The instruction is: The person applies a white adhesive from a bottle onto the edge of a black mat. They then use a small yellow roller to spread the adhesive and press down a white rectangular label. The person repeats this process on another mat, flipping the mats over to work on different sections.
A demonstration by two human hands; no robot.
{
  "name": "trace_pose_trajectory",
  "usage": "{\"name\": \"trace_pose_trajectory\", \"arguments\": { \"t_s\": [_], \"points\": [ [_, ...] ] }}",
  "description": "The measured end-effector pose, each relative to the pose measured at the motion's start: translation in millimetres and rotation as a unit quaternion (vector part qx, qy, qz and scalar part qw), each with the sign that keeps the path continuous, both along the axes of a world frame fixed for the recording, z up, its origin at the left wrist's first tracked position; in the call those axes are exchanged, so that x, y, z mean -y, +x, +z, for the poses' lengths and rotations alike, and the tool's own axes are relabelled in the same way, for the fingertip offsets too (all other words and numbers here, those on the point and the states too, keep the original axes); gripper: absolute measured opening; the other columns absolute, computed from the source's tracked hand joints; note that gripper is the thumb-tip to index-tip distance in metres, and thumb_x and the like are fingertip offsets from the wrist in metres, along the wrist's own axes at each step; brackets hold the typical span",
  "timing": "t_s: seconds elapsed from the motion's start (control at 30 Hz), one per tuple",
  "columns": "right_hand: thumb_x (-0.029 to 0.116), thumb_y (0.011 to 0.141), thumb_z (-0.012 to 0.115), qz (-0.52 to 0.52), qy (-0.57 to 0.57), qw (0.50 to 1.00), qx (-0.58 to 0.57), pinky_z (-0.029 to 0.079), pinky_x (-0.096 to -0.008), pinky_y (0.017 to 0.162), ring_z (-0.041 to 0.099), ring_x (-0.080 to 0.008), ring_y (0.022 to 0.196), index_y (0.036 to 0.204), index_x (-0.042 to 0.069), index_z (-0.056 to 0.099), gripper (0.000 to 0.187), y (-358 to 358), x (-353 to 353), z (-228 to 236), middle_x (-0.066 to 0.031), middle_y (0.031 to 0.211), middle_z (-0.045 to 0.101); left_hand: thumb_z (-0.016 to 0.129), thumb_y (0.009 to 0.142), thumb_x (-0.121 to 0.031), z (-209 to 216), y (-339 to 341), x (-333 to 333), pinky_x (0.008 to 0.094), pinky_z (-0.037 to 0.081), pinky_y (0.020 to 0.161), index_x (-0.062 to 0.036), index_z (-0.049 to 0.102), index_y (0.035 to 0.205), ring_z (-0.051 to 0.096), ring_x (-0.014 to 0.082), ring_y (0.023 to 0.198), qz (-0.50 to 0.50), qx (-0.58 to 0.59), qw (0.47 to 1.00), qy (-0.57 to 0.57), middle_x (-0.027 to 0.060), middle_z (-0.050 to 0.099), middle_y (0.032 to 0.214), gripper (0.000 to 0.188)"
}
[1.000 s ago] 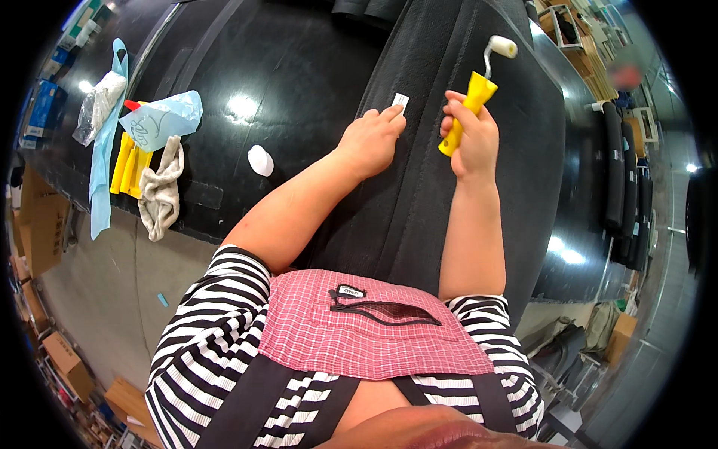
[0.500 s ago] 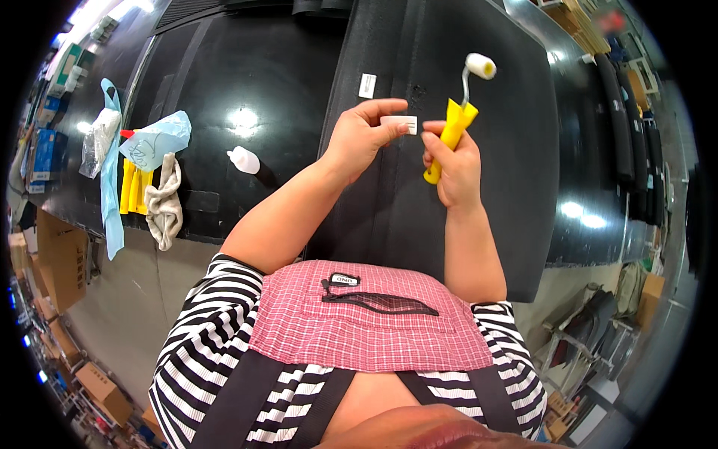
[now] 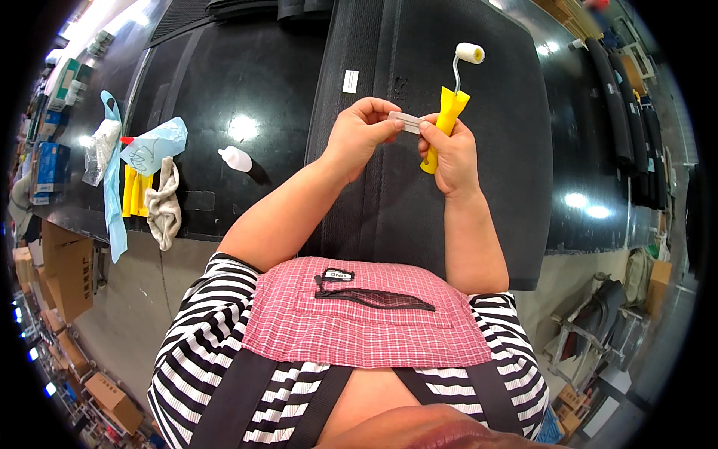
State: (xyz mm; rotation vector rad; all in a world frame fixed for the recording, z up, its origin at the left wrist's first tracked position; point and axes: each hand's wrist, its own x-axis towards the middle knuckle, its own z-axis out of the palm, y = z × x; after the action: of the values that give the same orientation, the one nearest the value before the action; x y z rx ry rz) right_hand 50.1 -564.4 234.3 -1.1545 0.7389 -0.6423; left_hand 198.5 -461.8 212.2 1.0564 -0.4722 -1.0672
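Observation:
Between my hands is a small white label (image 3: 407, 122) with dark lines on it. My left hand (image 3: 353, 141) is closed, pinching the label's left end between thumb and fingertips. My right hand (image 3: 456, 159) is wrapped round the yellow handle of a small paint roller (image 3: 449, 111), and its thumb and forefinger meet the label's right end. The roller's white head points away from me on a bent metal arm. Beneath both hands lies a large black mat (image 3: 493, 202). Another white label (image 3: 350, 81) sits flat on the mat, beyond my left hand.
A white squeeze bottle (image 3: 236, 159) lies on the black table to the left. Farther left are a light blue plastic piece (image 3: 155, 146), a yellow item (image 3: 136, 191), a greyish knitted glove (image 3: 163, 209) and a clear bag (image 3: 102, 153). Rolled black mats (image 3: 609, 101) lie at the right.
My right thumb and forefinger have come onto the label's right end, closing the gap between my hands. The label now tilts down to the right, and the roller remains in my right hand.

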Motion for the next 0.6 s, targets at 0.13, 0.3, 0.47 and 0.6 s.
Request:
{"name": "trace_pose_trajectory", "arguments": {
  "t_s": [0.13,0.3,0.47,0.6],
  "points": [
    [0.006,0.091,0.072,-0.015,-0.049,0.999,0.002,0.048,-0.0257,0.063,0.060,-0.0105,0.068,0.095,0.004,0.068,0.006,1.9,6.2,-4.7,-0.0024,0.079,0.064,0.073,0.092,-0.007,-7.8,-3.5,2.7,0.0252,0.051,0.074,-0.0040,0.064,0.100,0.065,0.0116,0.082,-0.037,0.022,0.999,0.032,0.0047,0.070,0.089,0.012],
    [0.007,0.092,0.073,0.039,-0.131,0.989,-0.058,0.048,-0.0243,0.066,0.058,-0.0082,0.070,0.100,0.005,0.068,0.009,4.0,27.2,-25.2,-0.0003,0.083,0.064,0.074,0.093,-0.012,-34.0,-14.8,12.3,0.0254,0.051,0.071,-0.0046,0.063,0.097,0.066,0.0118,0.078,-0.056,0.022,0.996,0.068,0.0053,0.070,0.089,0.013],
    [0.012,0.089,0.075,0.085,-0.260,0.953,-0.130,0.053,-0.0318,0.078,0.068,-0.0194,0.083,0.102,-0.001,0.071,0.019,14.8,55.2,-32.9,-0.0095,0.092,0.073,0.071,0.097,-0.014,-36.6,-10.9,18.9,0.0257,0.053,0.073,-0.0043,0.068,0.097,0.066,0.0111,0.078,-0.053,0.052,0.990,0.119,0.0029,0.069,0.087,0.011],
    [0.017,0.089,0.075,0.137,-0.345,0.910,-0.186,0.053,-0.0344,0.080,0.070,-0.0229,0.084,0.103,0.000,0.072,0.022,31.3,81.2,-30.9,-0.0127,0.092,0.074,0.070,0.095,-0.011,-46.6,-0.5,23.3,0.0320,0.055,0.077,-0.0049,0.072,0.102,0.069,0.0206,0.084,-0.020,0.267,0.955,0.129,0.0054,0.069,0.092,0.010]
  ]
}}
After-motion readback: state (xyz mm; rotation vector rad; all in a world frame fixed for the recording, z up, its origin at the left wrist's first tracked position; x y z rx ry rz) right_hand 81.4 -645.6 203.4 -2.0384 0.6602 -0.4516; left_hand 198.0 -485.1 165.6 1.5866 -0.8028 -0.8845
